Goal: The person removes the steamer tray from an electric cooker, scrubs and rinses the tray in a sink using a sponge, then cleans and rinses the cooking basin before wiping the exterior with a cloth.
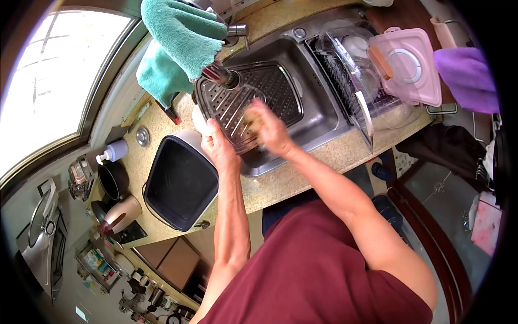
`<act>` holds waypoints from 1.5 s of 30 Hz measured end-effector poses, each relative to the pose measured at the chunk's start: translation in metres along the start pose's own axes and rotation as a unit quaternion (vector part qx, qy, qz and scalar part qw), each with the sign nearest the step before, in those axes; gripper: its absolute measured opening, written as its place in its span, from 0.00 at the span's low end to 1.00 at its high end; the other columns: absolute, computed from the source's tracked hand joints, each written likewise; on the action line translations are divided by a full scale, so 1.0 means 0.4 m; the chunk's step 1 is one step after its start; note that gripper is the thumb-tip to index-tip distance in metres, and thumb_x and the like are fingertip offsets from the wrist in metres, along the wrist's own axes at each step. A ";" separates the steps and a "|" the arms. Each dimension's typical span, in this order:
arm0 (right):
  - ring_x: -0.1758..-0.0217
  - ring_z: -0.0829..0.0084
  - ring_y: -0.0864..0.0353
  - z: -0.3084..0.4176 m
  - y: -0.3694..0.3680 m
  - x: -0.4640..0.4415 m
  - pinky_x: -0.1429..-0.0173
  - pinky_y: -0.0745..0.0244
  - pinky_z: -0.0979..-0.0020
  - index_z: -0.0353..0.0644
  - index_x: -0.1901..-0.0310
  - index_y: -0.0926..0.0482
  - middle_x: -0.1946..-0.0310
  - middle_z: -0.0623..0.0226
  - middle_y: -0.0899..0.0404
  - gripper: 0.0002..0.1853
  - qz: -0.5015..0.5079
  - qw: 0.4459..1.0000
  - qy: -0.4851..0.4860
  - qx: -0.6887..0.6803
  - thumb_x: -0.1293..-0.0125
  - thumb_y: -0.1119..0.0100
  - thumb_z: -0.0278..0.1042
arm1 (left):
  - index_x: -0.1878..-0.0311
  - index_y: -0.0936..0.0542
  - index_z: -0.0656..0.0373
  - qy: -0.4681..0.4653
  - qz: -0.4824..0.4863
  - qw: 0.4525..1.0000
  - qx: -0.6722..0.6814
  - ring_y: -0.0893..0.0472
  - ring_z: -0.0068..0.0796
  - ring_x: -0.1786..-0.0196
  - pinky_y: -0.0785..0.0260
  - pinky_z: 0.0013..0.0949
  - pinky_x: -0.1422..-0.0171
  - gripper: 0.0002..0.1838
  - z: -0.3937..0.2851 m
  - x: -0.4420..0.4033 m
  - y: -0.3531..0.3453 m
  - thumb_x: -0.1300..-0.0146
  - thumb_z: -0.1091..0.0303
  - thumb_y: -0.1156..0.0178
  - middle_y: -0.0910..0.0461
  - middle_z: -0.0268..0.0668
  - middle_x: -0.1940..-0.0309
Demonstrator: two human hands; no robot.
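Observation:
A dark ridged grill plate (278, 89) with slots and pale handles is tilted over the sink (318, 116). My left hand (220, 146) is closed on its near-left edge, by a white handle (200, 120). Blurred by motion, my right hand (271, 130) presses a yellowish-brown sponge (252, 120) against the ridged face. The faucet head (232, 81) points down over the plate's upper part, and the surface there looks wet.
Left of the sink, a deep black-lined pan (181, 183) sits on the counter. A teal towel (183, 40) hangs beside the faucet. On the right stand a dish rack (337, 81) with clear dishes and a pink lid (413, 65). A pump bottle (116, 150) is near the window.

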State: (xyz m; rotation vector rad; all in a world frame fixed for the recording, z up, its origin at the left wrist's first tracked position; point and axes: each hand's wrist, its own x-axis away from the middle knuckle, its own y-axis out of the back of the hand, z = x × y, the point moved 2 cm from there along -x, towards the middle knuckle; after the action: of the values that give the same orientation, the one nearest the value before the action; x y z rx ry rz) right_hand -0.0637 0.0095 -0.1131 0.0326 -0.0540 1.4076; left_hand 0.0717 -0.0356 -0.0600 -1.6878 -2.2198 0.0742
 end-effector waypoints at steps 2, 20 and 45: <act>0.30 0.56 0.26 -0.079 0.079 -0.013 0.33 0.24 0.62 0.41 0.34 0.29 0.30 0.52 0.29 0.21 -0.063 0.989 -0.131 0.022 0.27 0.55 0.25 | 0.47 0.18 0.66 0.015 0.006 1.000 -0.022 0.17 0.21 0.59 0.24 0.28 0.54 0.19 -0.028 0.006 0.014 0.21 0.57 0.45 0.14 0.35 0.58; 0.48 0.68 0.14 -0.064 -0.081 -0.219 0.43 0.19 0.66 0.43 0.32 0.29 0.43 0.55 0.19 0.20 -0.080 0.995 0.048 0.033 0.22 0.52 0.32 | 0.48 0.17 0.66 0.001 0.015 0.992 -0.127 0.22 0.16 0.61 0.29 0.24 0.55 0.17 -0.004 0.072 0.050 0.22 0.59 0.42 0.15 0.31 0.60; 0.52 0.38 0.17 -0.185 0.112 0.052 0.46 0.22 0.47 0.36 0.46 0.20 0.60 0.40 0.16 0.17 0.019 0.923 -0.241 0.300 0.36 0.47 0.27 | 0.59 0.16 0.63 -0.070 -0.010 0.990 -0.124 0.30 0.12 0.67 0.35 0.23 0.64 0.11 0.007 0.062 -0.014 0.26 0.64 0.36 0.21 0.24 0.68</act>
State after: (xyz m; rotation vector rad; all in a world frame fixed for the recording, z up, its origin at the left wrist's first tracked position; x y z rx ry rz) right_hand -0.1031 0.0413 -0.1861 0.8945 -0.0285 1.3815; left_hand 0.0601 -0.0133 -0.0552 -1.8375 -2.4344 -0.0967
